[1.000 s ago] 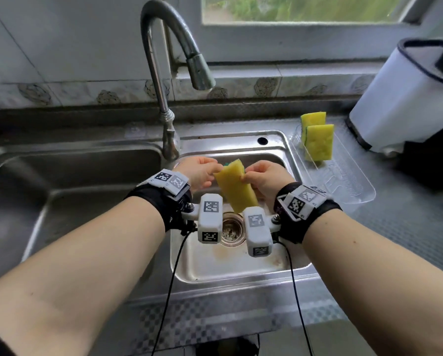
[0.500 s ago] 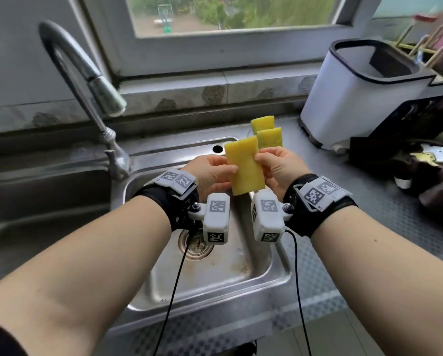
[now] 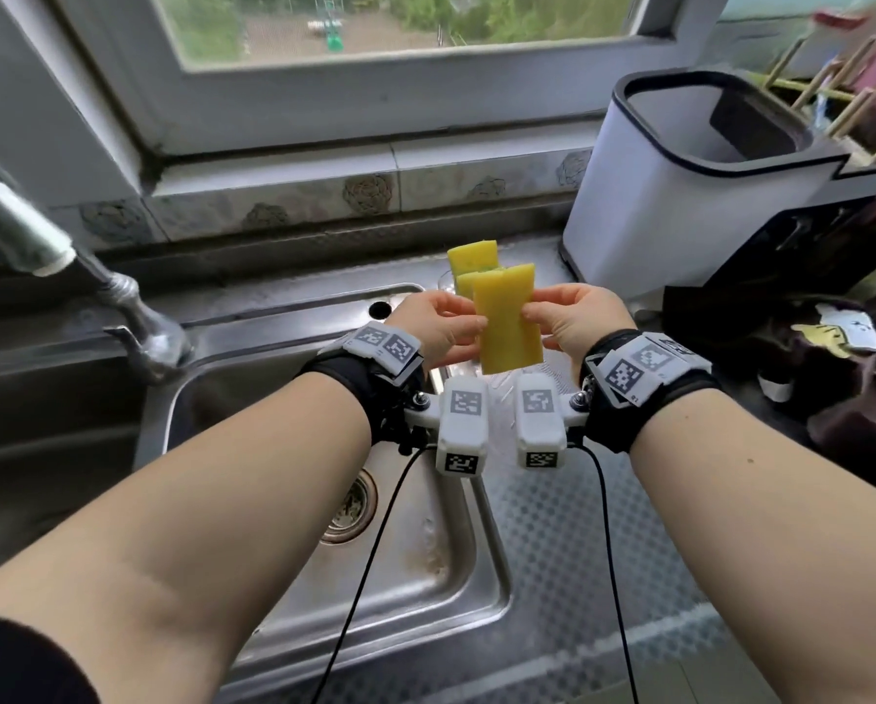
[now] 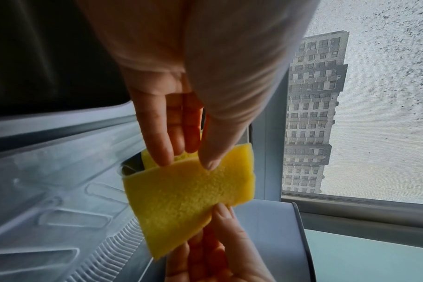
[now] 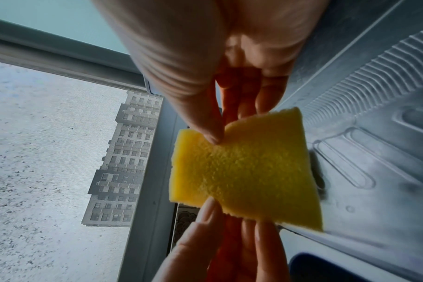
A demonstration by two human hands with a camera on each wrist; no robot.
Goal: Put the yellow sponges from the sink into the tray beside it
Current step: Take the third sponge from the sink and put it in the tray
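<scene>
A yellow sponge [image 3: 509,322] hangs upright in the air, pinched at both side edges: my left hand [image 3: 469,322] holds its left edge, my right hand [image 3: 532,309] its right edge. It is held just right of the sink [image 3: 425,561], over the clear plastic tray [image 3: 499,386], which is mostly hidden by my hands. Two more yellow sponges [image 3: 471,256] lie at the tray's far end. In the left wrist view thumb and fingers clamp the sponge [image 4: 188,196] above the ribbed tray [image 4: 61,190]. The right wrist view shows the same sponge [image 5: 244,175] and tray [image 5: 374,133].
A steel tap [image 3: 44,236] juts in from the left behind the sink. A white bin [image 3: 679,195] stands on the counter right of the tray's far end, with dark clutter [image 3: 806,358] further right. The textured counter [image 3: 578,551] runs along the sink's right side.
Both hands have carried the sponge up out of the sink and to the right, to above the tray. The grip on its two edges is unchanged.
</scene>
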